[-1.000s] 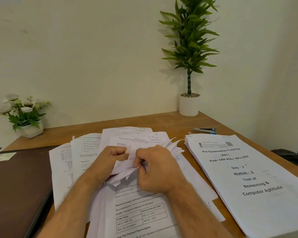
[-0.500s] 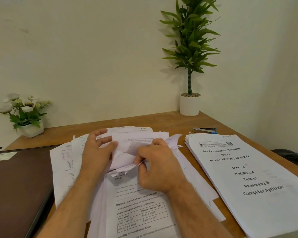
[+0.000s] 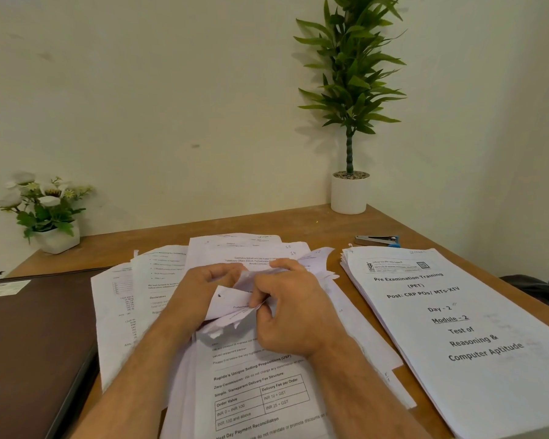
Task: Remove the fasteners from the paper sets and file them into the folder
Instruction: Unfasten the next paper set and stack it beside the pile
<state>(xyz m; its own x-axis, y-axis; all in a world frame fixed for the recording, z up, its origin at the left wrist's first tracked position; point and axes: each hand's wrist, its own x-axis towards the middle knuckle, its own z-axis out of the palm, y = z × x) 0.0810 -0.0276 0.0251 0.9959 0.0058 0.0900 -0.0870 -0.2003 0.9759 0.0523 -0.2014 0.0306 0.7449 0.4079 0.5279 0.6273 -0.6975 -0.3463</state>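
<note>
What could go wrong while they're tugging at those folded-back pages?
The pages could tear: both the left hand and right hand pinch the crumpled corner of the paper set, and its edges already look ragged. The stapler-like tool lies unused, so a fingertip might get pricked. Loose sheets fanned beneath could get mixed.

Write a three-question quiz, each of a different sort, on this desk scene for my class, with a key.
1. True or false: the staple remover is in the right hand.
2. What lies left of the loose papers? A) brown folder B) laptop C) tray
3. Fill in: both hands pinch the folded corner of a ____ set.

Key: 1 false, it lies on the table. 2 A. 3 paper; left hand grips too.
</note>
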